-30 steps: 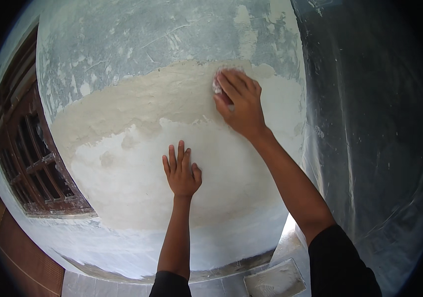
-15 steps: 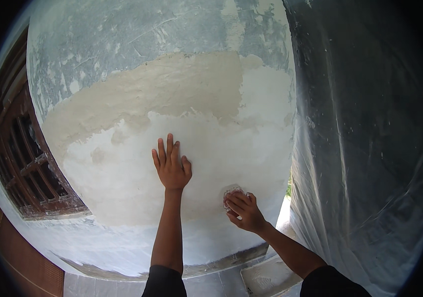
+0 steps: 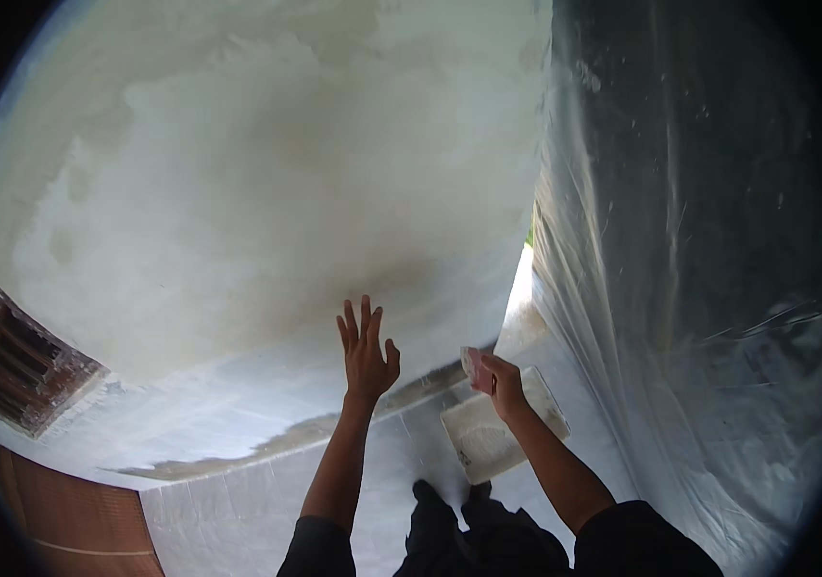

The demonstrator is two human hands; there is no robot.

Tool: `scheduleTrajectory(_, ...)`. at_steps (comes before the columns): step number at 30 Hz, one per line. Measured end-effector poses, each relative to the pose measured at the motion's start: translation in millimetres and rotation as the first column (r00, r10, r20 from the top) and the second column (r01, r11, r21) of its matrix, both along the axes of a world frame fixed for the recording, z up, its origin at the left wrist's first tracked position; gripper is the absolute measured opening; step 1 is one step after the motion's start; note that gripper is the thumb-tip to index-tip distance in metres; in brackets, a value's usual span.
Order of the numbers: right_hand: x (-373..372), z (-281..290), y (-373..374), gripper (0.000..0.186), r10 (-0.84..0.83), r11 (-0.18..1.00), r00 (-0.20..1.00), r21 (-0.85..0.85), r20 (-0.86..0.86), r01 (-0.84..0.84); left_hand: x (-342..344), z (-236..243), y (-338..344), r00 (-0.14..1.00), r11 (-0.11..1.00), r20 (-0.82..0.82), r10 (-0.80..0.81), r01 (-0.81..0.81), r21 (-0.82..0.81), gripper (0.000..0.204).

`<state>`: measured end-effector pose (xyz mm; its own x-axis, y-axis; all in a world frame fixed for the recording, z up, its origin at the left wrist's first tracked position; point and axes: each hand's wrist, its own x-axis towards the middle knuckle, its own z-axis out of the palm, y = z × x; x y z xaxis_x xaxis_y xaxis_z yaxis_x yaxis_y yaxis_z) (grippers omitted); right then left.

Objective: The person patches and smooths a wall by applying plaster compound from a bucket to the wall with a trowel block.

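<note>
A broad pale wall point(image 3: 238, 173), patched with cream and grey plaster, fills the upper left. My left hand point(image 3: 366, 356) has its fingers spread at the lower part of this wall; whether they touch it I cannot tell. My right hand point(image 3: 505, 383), further right, grips a small pinkish pad point(image 3: 478, 370) with white smears. Below and behind that hand, a shallow rectangular tray point(image 3: 478, 462) with pale residue lies on the covered ground, partly hidden by my forearm.
Clear plastic sheeting point(image 3: 680, 192) hangs along the right. A dark wooden window grille point(image 3: 26, 356) is set in the wall at left. A brown panel point(image 3: 74, 510) lies at lower left. My dark-clad feet point(image 3: 430, 505) stand on grey covering point(image 3: 199, 529) beside a dirty wall base.
The view has tilted downward, bringing my feet and more of the tray into sight. My right hand has come down from high on the wall and now holds the pad above the tray.
</note>
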<state>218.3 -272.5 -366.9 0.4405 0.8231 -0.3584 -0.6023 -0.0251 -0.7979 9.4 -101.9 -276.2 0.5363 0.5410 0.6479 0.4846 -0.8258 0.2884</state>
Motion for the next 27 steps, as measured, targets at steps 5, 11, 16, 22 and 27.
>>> scheduleTrajectory(5, -11, -70, -52, 0.053, -0.095, 0.988, 0.969, -0.138, -0.227, 0.065, -5, -172, -111, 0.988, 0.831, -0.151, -0.036, -0.054, -0.554, 0.07)
scheduleTrajectory(11, -16, -173, -143, 0.058, -0.235, 0.918, 0.94, -0.375, -0.247, 0.131, -12, -291, -224, 0.94, 0.533, -0.299, -0.164, -0.171, -0.829, 0.075)
scheduleTrajectory(16, -22, -207, -196, 0.05, 0.064, 0.775, 0.996, -0.631, 0.059, -0.012, -12, -352, -279, 0.903, 0.579, -0.29, -0.317, -0.058, -0.813, 0.089)
scheduleTrajectory(22, -31, -217, -203, 0.038, 0.595, 0.785, 0.385, -0.612, 0.705, -0.094, -2, -399, -288, 0.875, 0.618, -0.274, -0.4, 0.037, -0.786, 0.093)
scheduleTrajectory(27, -36, -239, -228, 0.045, 0.702, 0.665, -0.276, -0.743, 0.657, -0.079, 7, -403, -296, 0.86, 0.659, -0.355, -0.367, -0.029, -0.752, 0.082)
